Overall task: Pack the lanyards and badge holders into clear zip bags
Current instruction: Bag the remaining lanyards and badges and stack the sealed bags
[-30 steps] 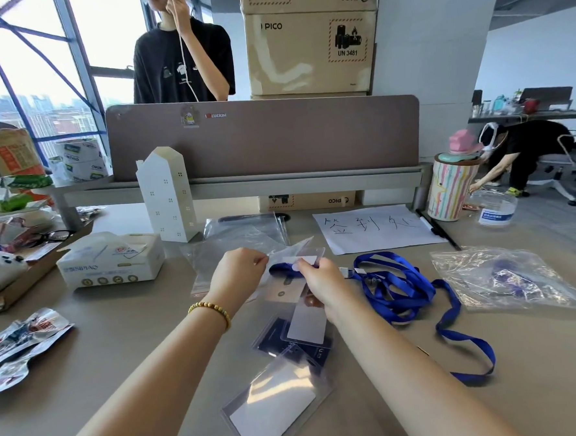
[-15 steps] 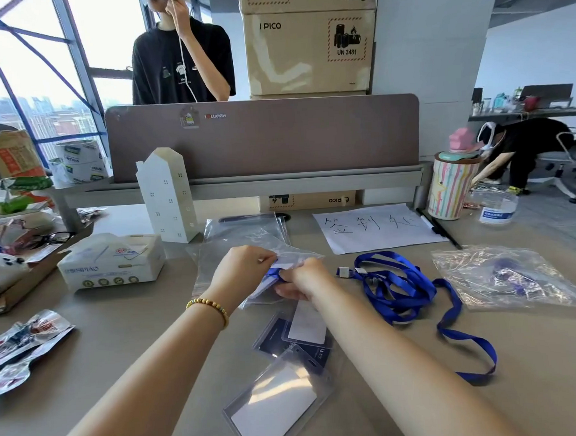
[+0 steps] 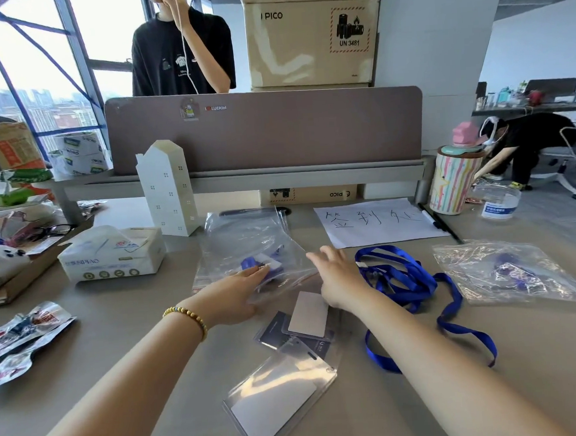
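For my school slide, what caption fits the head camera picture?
Left hand presses a filled clear zip bag while the open right hand hovers beside loose blue lanyards.

bright window [image 3: 27,65], brown desk partition [image 3: 264,131]

Left hand [image 3: 232,297] fingertips hidden under zip bag [image 3: 248,250] (contents blurred, blue lanyard bits only).
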### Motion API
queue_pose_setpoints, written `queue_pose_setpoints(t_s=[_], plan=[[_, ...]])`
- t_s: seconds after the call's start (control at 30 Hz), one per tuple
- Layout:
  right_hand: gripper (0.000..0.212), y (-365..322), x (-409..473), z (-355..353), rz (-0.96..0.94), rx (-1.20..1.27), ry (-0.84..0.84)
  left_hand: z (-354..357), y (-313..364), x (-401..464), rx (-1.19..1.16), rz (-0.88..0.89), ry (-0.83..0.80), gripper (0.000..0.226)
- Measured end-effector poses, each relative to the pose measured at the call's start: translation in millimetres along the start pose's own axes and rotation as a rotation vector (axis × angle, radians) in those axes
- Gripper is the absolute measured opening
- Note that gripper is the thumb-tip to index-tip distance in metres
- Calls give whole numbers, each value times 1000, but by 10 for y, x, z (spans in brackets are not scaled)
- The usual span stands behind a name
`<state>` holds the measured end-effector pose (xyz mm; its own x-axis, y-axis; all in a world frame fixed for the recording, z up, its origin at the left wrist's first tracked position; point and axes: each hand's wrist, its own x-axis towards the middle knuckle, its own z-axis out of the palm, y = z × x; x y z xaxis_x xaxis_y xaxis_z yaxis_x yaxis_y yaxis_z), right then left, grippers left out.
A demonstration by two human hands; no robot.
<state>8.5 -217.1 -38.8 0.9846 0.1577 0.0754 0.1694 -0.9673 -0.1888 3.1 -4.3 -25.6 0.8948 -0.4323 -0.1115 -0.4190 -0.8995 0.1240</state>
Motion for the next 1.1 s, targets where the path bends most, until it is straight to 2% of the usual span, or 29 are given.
queue_pose_setpoints(t_s=[0.07, 0.13, 0.23, 0.33, 0.43, 0.5, 0.6, 0.63, 0.67, 0.7, 0.73, 0.77, 0.8, 0.83, 0.87, 0.9, 0.93, 1.0, 1.1], plan=[[70, -27, 28, 47, -46, -71, 11, 6, 21, -15, 18, -31, -37, 80], [60, -52, 42, 69, -79, -145, 95, 25, 54, -21, 73, -60, -22, 80], [42, -54, 60, 74, -135, -202, 205, 43, 50, -7, 139, -101, 84, 73], [32, -33, 82, 34, -148, -183, 267, 1, -38, 14, 180, -94, 228, 58], [20, -3, 137, -73, -82, 15, 376, -119, -116, 18, 152, -131, 361, 51], [24, -12, 204, -195, -66, 177, 412, -267, -155, 71, 117, -170, 421, 48], [25, -150, 282, -489, -62, 422, 451, -565, -193, 112, -222, -196, 510, 40], [25, -205, 314, -597, -62, 489, 490, -641, -189, 97, -220, -182, 529, 37], [24, -258, 341, -706, -58, 538, 536, -732, -185, 72, 7, -199, 470, 34], [22, -300, 372, -809, -46, 590, 580, -836, -187, 72, 386, -209, 481, 30], [20, -332, 396, -910, -36, 665, 614, -985, -213, 56, 514, -222, 540, 28], [18, -356, 414, -1010, -35, 746, 640, -1081, -206, 67, 355, -263, 572, 26], [17, -378, 428, -1109, -41, 813, 659, -1170, -198, 66, -51, -225, 640, 23], [17, -400, 432, -1205, -49, 856, 672, -1258, -204, 67, -259, -171, 733, 19], [17, -423, 429, -1298, -55, 885, 683, -1362, -196, 71, -351, -163, 864, 17], [18, -446, 428, -1383, -61, 911, 693, -1447, -164, 50, -388, -161, 950, 18], [19, -472, 420, -1459, -69, 939, 699, -1514, -153, 48, -329, -199, 971, 19], [22, -520, 412, -1552, -97, 952, 688, -1585, -99, 18, -128, -274, 978, 22], [22, -565, 372, -1570, -131, 873, 622, -1588, 30, 4, -41, -310, 917, 27]])
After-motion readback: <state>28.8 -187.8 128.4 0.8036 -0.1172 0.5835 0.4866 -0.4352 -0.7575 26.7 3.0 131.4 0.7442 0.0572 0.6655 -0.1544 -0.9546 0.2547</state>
